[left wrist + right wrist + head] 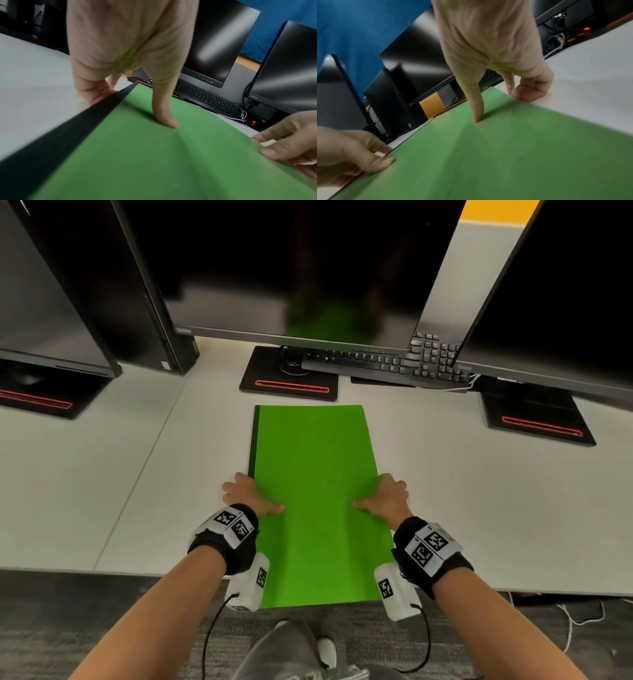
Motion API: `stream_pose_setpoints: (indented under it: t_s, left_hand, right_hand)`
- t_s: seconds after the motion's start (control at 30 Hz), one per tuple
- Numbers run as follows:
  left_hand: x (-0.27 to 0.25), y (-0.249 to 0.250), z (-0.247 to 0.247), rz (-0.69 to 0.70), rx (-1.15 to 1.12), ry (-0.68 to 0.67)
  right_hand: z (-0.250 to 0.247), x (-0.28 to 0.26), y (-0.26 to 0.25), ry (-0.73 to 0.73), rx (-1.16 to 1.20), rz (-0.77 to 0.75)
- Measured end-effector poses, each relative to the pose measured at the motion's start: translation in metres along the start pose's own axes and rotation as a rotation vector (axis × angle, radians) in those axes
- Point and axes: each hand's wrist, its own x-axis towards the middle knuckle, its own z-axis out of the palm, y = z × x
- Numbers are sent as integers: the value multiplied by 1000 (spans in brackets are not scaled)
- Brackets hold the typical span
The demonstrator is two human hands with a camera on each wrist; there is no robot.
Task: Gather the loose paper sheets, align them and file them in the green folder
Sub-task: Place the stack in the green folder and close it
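closed green folder [315, 491] flat on desk [102, 491]; left hand [245, 494], right hand [388, 496] grasping its side edges, thumbs on cover.

The white desk [102, 474] carries a closed green folder [315, 474] overhanging its near edge — beyond, monitor bases [291, 378] and a keyboard [394, 362].

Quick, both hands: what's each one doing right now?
Left hand: grips the green folder at its left edge.
Right hand: grips its right edge.
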Motion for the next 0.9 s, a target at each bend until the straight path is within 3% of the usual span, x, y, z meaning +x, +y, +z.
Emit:
stream_pose_setpoints:
  t_s: [0.23,0.5,0.67,0.9]
  left_hand:
    - [21,-4,-11,32,10,-151]
    - [28,-12,1,138,-435,-136]
    - [30,-12,5,178,-553,-118]
    - [34,12,-4,357,-592,-117]
  right_hand:
    - [5,15,2,20,128,55]
    - [30,75,36,22,311,21]
    - [-3,2,-4,13,534,-19]
    - [-13,2,9,29,645,-60]
